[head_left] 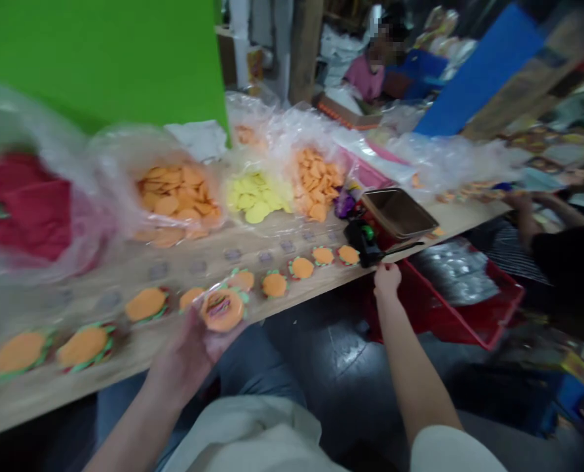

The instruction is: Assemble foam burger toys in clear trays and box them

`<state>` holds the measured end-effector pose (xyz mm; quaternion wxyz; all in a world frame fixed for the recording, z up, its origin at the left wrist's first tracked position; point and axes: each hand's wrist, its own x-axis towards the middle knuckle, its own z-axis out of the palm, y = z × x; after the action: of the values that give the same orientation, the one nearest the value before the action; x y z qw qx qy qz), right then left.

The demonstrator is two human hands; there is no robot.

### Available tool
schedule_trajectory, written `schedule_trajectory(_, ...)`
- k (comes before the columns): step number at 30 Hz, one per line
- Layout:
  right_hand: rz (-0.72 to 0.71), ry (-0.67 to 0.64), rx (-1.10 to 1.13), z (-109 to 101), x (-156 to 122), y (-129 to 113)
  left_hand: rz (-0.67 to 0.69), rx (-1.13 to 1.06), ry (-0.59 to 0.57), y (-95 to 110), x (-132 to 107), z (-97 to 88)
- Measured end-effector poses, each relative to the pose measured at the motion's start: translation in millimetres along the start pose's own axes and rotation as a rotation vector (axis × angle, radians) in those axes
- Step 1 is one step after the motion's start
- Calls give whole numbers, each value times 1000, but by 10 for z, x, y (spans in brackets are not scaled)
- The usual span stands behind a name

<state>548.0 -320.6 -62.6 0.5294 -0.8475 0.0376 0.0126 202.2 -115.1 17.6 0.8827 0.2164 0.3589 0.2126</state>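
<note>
My left hand [193, 347] is closed on a felt burger piece [221, 309], orange on top with red and green edges, held just above the wooden table [124, 367]. A row of similar felt burgers [274, 284] lies along the table's front edge. My right hand [387, 280] is stretched out to the right with its fingers curled, at the table edge beside a black glue gun [365, 244]. Whether it holds anything is hidden.
Clear plastic bags hold orange felt rounds [176, 196], yellow rounds [255, 196], more orange rounds [317, 180] and red felt [23, 206]. A brown tray [397, 213] sits by the glue gun. A red crate [468, 308] stands below. Other people sit at the right and far back.
</note>
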Motion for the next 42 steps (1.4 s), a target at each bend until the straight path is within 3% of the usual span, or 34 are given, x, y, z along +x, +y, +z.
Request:
schedule_trajectory(2, 19, -45, 14, 128, -303, 0, 74, -47, -25, 60, -31, -57)
schedule_trajectory(5, -17, -211, 64, 340, -1030, -132, 123, -61, -66, 140, -73, -173)
schedule_trajectory(6, -57, -312, 93, 405, -1328, -223, 130, -62, -78, 158, -88, -213)
schedule_trajectory(8, -191, -697, 170, 527, -1940, -455, 155, -74, -98, 182, -122, -287)
schedule_trajectory(10, -287, -977, 211, 648, -2477, -689, 196, -83, -109, 203, -169, -357)
schedule_trajectory(12, -363, -1093, 254, 761, -2863, -848, 228, -82, -108, 230, -228, -429)
schedule_trajectory(14, -423, -1113, 284, 854, -3093, -909, 255, -85, -98, 262, -292, -507)
schedule_trajectory(20, -439, -1133, 266, 989, -3324, -899, 330, -135, -90, 330, -446, -682)
schedule_trajectory(26, -186, -1226, 273, 1129, -3381, -949, 366, -98, -80, 381, -520, -702)
schedule_trajectory(28, -267, -1233, 191, 1150, -3347, -925, 393, -123, -45, 414, -520, -725)
schedule_trajectory(32, -624, -860, 16, 1067, -3347, -924, 516, -171, 36, 480, -518, -797)
schedule_trajectory(34, -686, -823, 9, 1031, -3424, -982, 580, -148, 64, 495, -529, -825)
schedule_trajectory(37, -553, -1033, 25, 1100, -3595, -1094, 658, -116, 98, 497, -555, -857)
schedule_trajectory(42, -65, -1337, 277, 1429, -3803, -1143, 674, -120, 80, 533, -628, -967)
